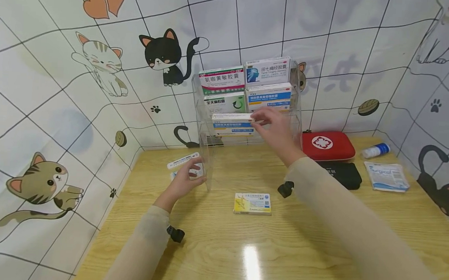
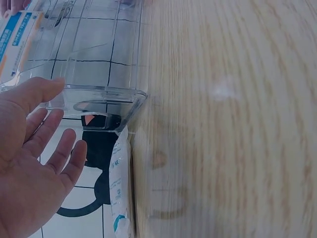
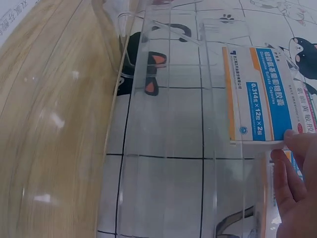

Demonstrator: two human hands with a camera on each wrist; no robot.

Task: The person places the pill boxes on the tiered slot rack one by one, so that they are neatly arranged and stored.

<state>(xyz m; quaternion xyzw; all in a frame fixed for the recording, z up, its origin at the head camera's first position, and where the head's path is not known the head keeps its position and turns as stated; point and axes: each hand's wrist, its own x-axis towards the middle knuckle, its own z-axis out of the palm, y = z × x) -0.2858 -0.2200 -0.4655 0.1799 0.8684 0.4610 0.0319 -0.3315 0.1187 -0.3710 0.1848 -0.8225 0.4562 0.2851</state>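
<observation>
My right hand [image 1: 274, 128] pinches the right end of a blue-and-white medicine box [image 1: 232, 127] between thumb and fingers. That box is at the lower left of a clear acrylic rack [image 1: 210, 164], in front of a green-and-white box [image 1: 226, 104]. The right wrist view shows the same medicine box [image 3: 257, 94] held at its edge. Beside the rack's left side is my left hand [image 1: 186, 180], fingers spread and relaxed. In the left wrist view, the thumb of the left hand [image 2: 37, 148] lies by the rack's edge; contact is hard to tell.
More boxes stand in the rack: a red-and-green one [image 1: 221, 81], a white one [image 1: 268, 72] and another blue-and-white one [image 1: 269, 98]. A yellow-and-white box [image 1: 252, 203] lies in front. Rightward are a red case [image 1: 328, 146], black pouch [image 1: 340, 175], bottle [image 1: 375, 151] and Surgical packet [image 1: 386, 177].
</observation>
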